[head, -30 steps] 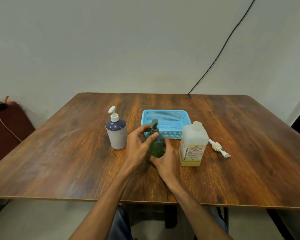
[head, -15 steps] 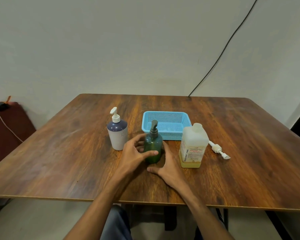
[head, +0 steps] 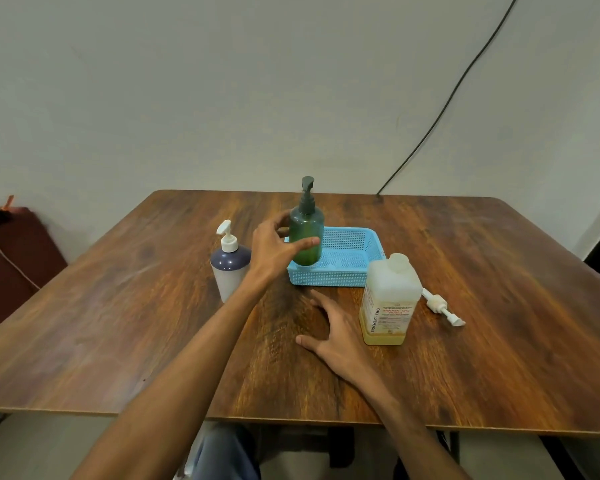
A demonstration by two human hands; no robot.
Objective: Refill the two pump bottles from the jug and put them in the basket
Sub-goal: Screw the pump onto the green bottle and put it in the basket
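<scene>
We hold the green pump bottle [head: 307, 226] upright in our left hand [head: 272, 252], thumb across its front and fingers curled round the back. It hangs over the near left corner of the basket [head: 329, 279], which lies just beyond that hand. Its base looks clear of the rim, though we cannot tell whether it touches the mesh floor.

To do this step well, we judge we should keep the bottle plumb, bring it straight down inside the wall and let go only once the base sits flat, since a tall pump head makes it easy to tip. Setting it toward one side would leave room for the second bottle.

The green plastic is tinted, so we cannot read its fill level. No bottle stands in the basket yet.

Our right hand [head: 340, 337] lies flat on the counter [head: 118, 323], fingers spread, holding nothing. Just to its right stands the jug [head: 390, 296], its mouth uncapped, with only a shallow yellow layer at the bottom. Beyond the jug, farther right, a loose white pump [head: 439, 304] lies on its side.

Just left of our left hand stands the white-and-purple pump bottle [head: 229, 271], pump fitted. Its body is opaque, so its contents are hidden.
</scene>
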